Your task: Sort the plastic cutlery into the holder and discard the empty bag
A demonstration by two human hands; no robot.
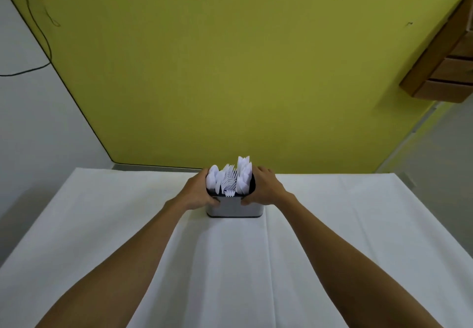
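Left hand (198,189) gripping the holder's (234,207) left end, right hand (263,187) gripping its right end, holder upright mid-surface (332,225), long axis left-right, white cutlery (230,179) standing handles-down, wooden drawers (445,66) well apart on the yellow wall (230,59).

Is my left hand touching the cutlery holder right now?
Touching. The head view shows the left hand curled round the cutlery holder at its left end, thumb on its front.

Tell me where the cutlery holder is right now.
In the head view the cutlery holder stands centre frame on the white tablecloth, toward its far edge, gripped on its sides by the left hand and the right hand.
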